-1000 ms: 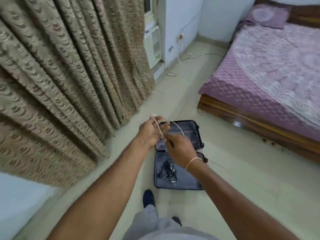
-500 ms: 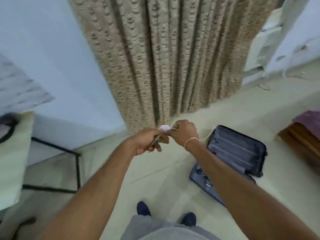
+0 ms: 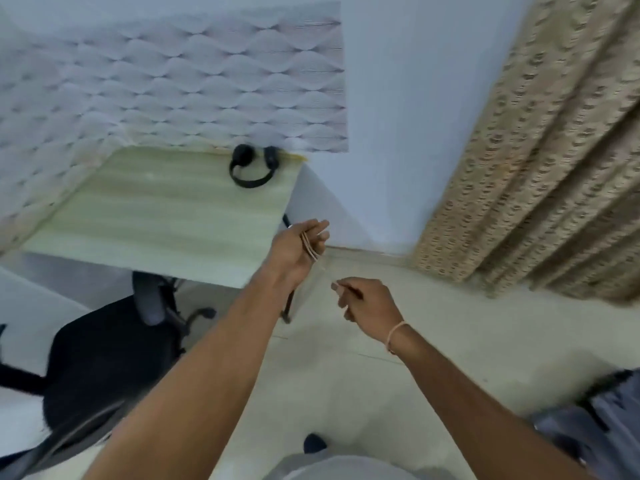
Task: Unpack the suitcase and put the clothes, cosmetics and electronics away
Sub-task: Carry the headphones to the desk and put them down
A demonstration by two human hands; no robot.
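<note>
One thin cable (image 3: 310,247) lies looped in the left hand (image 3: 297,247), fingers curled around it, beside the desk (image 3: 156,216). The right hand (image 3: 367,303) pinches its loose end. One pair of headphones (image 3: 252,167) rests on the desk.

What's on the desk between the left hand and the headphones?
Nothing: in the head view, bare desk runs from the left hand to the headphones.

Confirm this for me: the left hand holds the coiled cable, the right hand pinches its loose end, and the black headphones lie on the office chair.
Not quite. The head view shows the black headphones lying on the desk, at its far edge by the wall, not on the office chair. The rest stands: the left hand holds the coiled cable, and the right hand pinches its loose end.
</note>
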